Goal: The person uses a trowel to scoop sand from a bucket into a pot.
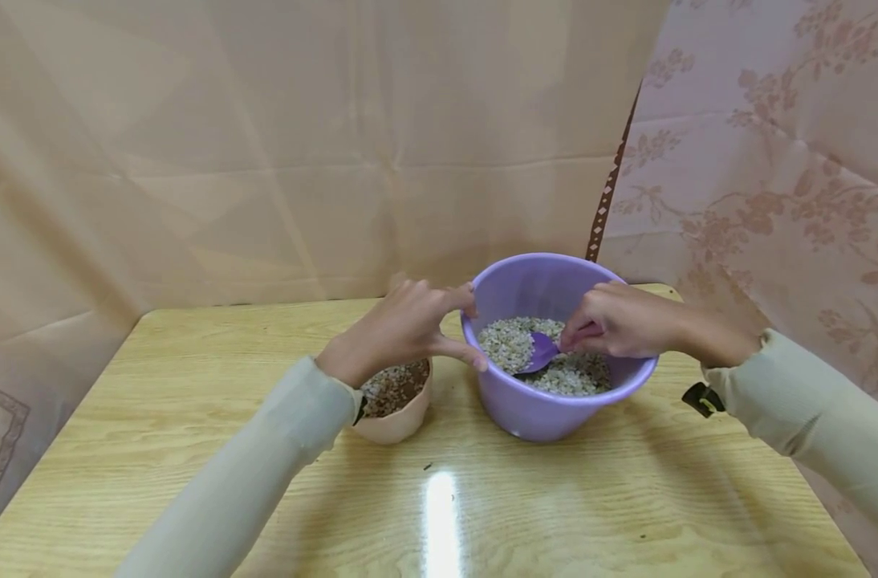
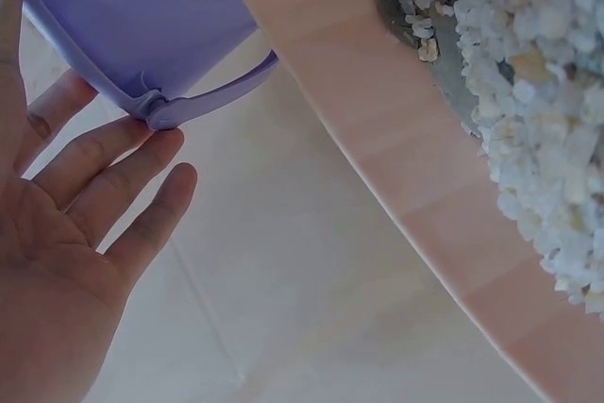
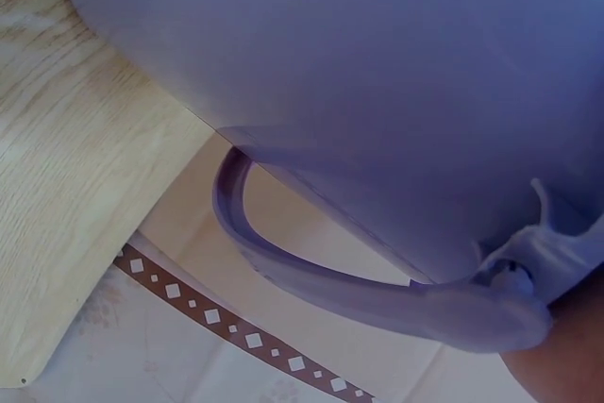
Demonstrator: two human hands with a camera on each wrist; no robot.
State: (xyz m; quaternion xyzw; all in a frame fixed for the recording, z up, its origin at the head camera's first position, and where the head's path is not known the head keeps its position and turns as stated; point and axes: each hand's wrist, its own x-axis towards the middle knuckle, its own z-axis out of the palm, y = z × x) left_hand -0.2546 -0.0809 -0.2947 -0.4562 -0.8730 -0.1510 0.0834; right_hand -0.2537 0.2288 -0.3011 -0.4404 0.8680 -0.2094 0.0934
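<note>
Plain beige fabric (image 1: 302, 144) hangs beyond the grip, with one floral cloth (image 1: 786, 144) to its right and a wood-grain table (image 1: 193, 466) below. Two hands, two containers and one purple scoop (image 1: 542, 351) are shown. The right hand (image 1: 623, 317) pinches the scoop's handle between curled fingers and thumb; the scoop's head lies just left of this grip, tilted at the surface of the gravel, its depth not discernible. The left hand (image 1: 403, 325), left of the grip, has its fingers extended and spread from the thumb, touching the bucket's rim without closing round it.

One lilac bucket (image 1: 533, 417) surrounds the grip's work, the right hand reaching over its rim and covering part of the interior. Part of the bucket's handle (image 3: 330, 304) curves along its outer wall. One peach bowl (image 1: 399, 425) stands farther left of the grip, apart from the bucket; the left wrist and cuff hide part of it.

Contents: the bucket holds pale gravel (image 1: 572, 377) beneath the grip; the bowl holds mixed small stones (image 1: 388, 393) beside a brown patch.
</note>
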